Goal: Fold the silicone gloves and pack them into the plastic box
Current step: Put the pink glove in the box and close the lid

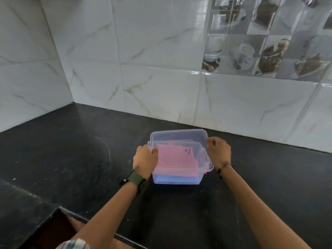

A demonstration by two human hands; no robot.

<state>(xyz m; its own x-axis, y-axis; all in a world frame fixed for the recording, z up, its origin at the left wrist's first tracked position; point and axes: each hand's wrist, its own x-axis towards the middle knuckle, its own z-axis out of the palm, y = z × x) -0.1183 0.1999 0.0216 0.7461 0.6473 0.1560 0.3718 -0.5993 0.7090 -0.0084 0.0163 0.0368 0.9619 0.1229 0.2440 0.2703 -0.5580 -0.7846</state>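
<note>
- Black counter meets a marbled tile wall in a corner; the box stands on the counter near the wall.
- Inside the clear box, a pink glove lies folded flat over a blue glove, whose edge shows through the near wall.
- Over the box a clear lid sits tilted, probably not snapped down; the haze makes this hard to judge.
- Left hand grips the lid's left edge, fingers curled over it, the pink glove just beyond the fingertips.
- Right hand is clenched on the lid's right edge.
- A green watch strap is on the left wrist and a thin dark band on the right.
</note>
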